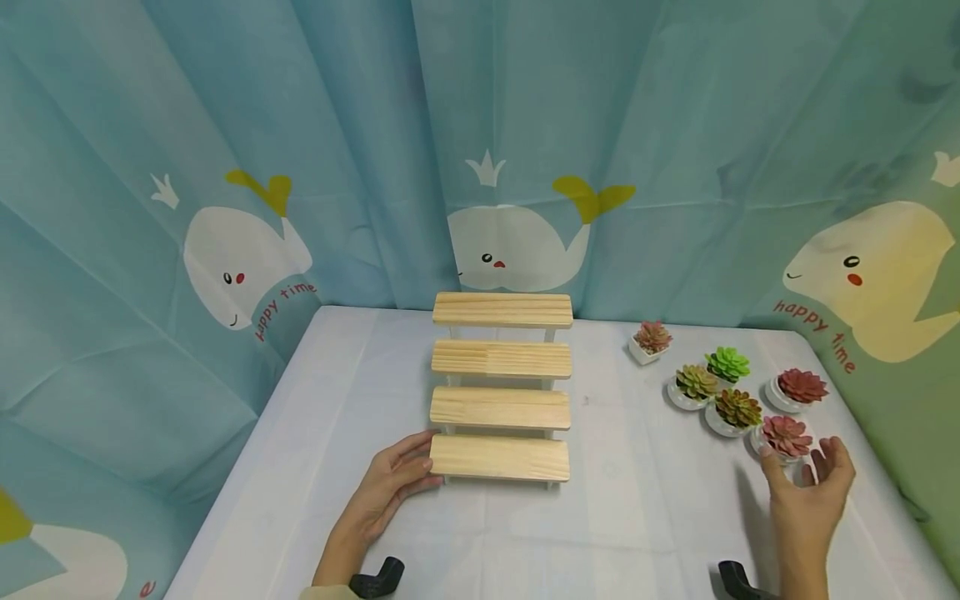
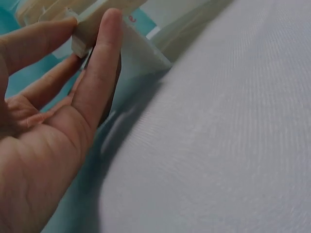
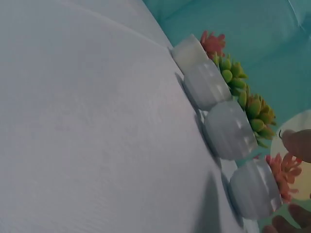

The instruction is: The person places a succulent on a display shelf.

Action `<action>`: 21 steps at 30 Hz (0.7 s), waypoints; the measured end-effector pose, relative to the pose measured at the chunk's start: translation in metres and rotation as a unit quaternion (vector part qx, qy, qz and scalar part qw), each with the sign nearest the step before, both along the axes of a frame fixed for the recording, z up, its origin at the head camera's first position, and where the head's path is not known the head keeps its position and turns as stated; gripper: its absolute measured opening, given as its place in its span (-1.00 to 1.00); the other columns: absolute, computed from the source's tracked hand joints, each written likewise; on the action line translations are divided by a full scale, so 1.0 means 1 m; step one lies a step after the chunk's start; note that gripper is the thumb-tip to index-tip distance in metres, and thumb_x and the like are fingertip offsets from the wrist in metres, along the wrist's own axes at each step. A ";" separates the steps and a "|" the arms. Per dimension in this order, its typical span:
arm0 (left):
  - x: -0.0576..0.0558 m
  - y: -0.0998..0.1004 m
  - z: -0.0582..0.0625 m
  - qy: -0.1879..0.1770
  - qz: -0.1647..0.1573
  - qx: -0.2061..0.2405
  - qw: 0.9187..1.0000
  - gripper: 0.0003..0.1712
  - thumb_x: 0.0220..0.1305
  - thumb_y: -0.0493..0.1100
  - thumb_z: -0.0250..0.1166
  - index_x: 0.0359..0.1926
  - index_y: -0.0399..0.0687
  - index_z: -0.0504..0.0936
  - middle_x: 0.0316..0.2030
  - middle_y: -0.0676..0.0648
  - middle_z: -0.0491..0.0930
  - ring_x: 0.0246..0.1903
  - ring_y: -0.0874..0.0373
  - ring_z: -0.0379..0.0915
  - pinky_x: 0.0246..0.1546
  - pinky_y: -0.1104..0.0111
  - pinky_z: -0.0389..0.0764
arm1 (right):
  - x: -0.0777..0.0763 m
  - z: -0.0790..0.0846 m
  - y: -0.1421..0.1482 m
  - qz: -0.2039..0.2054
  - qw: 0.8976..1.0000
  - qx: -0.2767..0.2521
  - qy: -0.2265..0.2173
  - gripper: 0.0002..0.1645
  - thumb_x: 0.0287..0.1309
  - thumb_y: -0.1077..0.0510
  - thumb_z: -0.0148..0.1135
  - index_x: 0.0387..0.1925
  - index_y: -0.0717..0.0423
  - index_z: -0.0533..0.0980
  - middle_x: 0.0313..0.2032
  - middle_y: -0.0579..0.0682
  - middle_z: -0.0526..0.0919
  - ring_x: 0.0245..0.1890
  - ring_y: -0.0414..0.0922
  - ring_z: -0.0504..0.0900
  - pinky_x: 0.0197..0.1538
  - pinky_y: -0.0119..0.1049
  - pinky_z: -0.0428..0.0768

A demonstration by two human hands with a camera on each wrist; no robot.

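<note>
A four-step wooden display stand [image 1: 499, 408] with pale boards and white supports stands mid-table. My left hand [image 1: 392, 479] holds the left end of its lowest board; in the left wrist view the thumb and fingers of that hand [image 2: 63, 107] pinch the board end [image 2: 85, 36]. Over at the right, my right hand [image 1: 813, 483] is spread beside a pink artificial succulent [image 1: 786, 435] in a round white pot. Its thumb and fingers curve to either side of this plant, and in the right wrist view the white pot [image 3: 255, 189] sits upright on the table.
Close by stand other potted succulents: olive-green [image 1: 696, 382], bright green [image 1: 727, 364], brown-green [image 1: 738, 408] and dark red [image 1: 802, 387]. A pink one in a square pot [image 1: 651, 342] stands farther back. A whale-print curtain [image 1: 360, 167] hangs behind the white-covered table [image 1: 300, 467].
</note>
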State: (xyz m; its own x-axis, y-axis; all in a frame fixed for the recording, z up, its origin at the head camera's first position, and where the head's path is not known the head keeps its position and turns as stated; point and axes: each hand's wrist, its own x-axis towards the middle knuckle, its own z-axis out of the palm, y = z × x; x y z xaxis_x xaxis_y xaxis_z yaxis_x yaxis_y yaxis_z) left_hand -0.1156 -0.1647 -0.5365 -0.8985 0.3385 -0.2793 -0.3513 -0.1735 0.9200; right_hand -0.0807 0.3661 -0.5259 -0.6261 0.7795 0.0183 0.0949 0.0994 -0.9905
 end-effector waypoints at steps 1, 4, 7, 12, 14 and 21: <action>0.000 -0.001 -0.001 -0.001 -0.003 0.008 1.000 -0.18 0.45 -0.30 0.26 0.57 -0.42 0.10 0.50 -0.48 0.20 0.22 0.10 0.59 0.22 0.25 0.71 | 0.000 -0.001 0.002 0.008 1.000 -0.011 -0.008 0.05 0.27 0.30 0.35 0.62 -0.08 0.02 0.54 -0.15 0.20 0.57 -0.26 0.12 0.61 -0.58 0.07; 0.001 -0.003 -0.005 -0.004 -0.010 0.029 1.000 -0.17 0.48 -0.30 0.23 0.59 -0.41 0.04 0.54 -0.47 0.13 0.27 0.13 0.55 0.26 0.26 0.68 | -0.002 -0.003 0.006 0.027 0.999 -0.034 -0.031 0.07 0.30 0.32 0.34 0.65 -0.08 -0.03 0.60 -0.07 0.14 0.60 -0.26 0.10 0.62 -0.56 0.06; 0.002 -0.006 -0.008 -0.012 -0.009 0.050 0.999 -0.18 0.50 -0.31 0.21 0.60 -0.38 0.02 0.57 -0.45 0.07 0.31 0.14 0.52 0.28 0.26 0.67 | -0.005 -0.006 0.009 0.041 0.996 -0.033 -0.070 0.08 0.32 0.31 0.33 0.66 -0.12 -0.05 0.66 0.01 0.04 0.62 -0.23 0.07 0.62 -0.55 0.07; 0.002 -0.007 -0.012 -0.018 -0.013 0.066 0.998 -0.18 0.51 -0.30 0.19 0.61 -0.36 0.00 0.59 -0.43 0.04 0.35 0.13 0.49 0.30 0.27 0.65 | -0.008 -0.010 0.016 0.053 0.991 -0.007 -0.119 0.07 0.34 0.26 0.32 0.67 -0.15 -0.05 0.68 0.00 -0.02 0.64 -0.19 0.06 0.60 -0.57 0.12; 0.002 -0.007 -0.012 -0.018 -0.017 0.066 0.998 -0.18 0.51 -0.30 0.19 0.62 -0.36 -0.01 0.59 -0.43 0.04 0.36 0.12 0.48 0.31 0.27 0.64 | -0.008 -0.011 0.020 0.056 0.990 0.005 -0.126 0.06 0.35 0.26 0.32 0.67 -0.14 -0.03 0.68 0.00 0.01 0.63 -0.22 0.11 0.57 -0.60 0.15; -0.001 -0.005 -0.013 -0.023 -0.020 0.070 0.997 -0.17 0.51 -0.32 0.19 0.62 -0.35 -0.01 0.60 -0.41 0.03 0.37 0.12 0.46 0.32 0.25 0.64 | -0.008 -0.013 0.028 0.056 0.987 0.034 -0.145 -0.01 0.36 0.22 0.33 0.66 -0.07 0.04 0.63 0.02 0.16 0.52 -0.32 0.24 0.51 -0.66 0.23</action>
State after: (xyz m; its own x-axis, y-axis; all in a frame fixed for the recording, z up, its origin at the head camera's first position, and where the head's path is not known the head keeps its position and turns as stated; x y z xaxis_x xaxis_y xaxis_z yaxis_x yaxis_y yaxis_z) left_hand -0.1166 -0.1693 -0.5492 -0.8713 0.4117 -0.2672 -0.4014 -0.2844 0.8707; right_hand -0.0887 0.3943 -0.5393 -0.6952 0.7079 -0.1246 0.3577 0.1904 -0.9142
